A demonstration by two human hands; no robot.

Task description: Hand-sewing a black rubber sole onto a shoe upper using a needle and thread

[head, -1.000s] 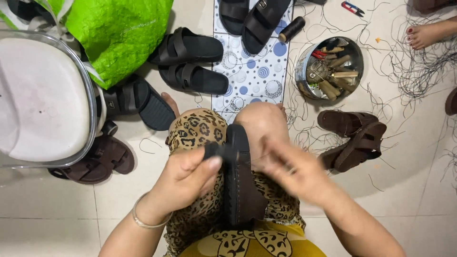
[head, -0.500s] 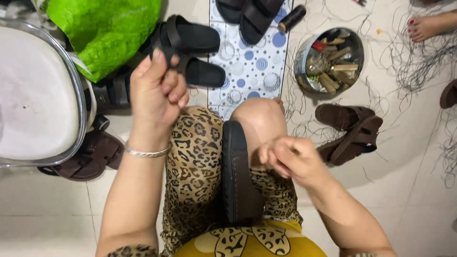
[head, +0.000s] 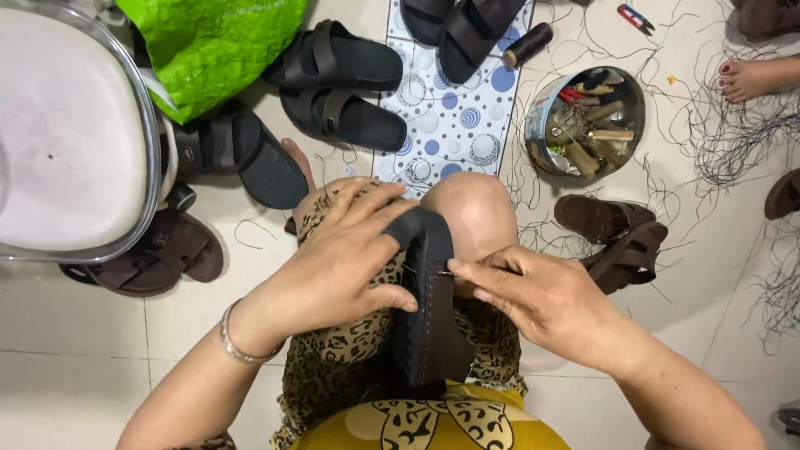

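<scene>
Black sandal (head: pixel 429 317) at frame centre gripped by left hand (head: pixel 342 258); right hand (head: pixel 542 304) fingers pinch needle (head: pixel 444 272); slip risks pricking.

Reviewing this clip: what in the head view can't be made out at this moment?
- Near end of the black sandal: hidden against the lap.
- Its left edge: covered by the left hand.
- What the right hand pinches at the sandal's edge: too small, maybe a needle.
- White tub: cut off by the left edge.
- Tools in the round metal tin: too small to identify.
</scene>
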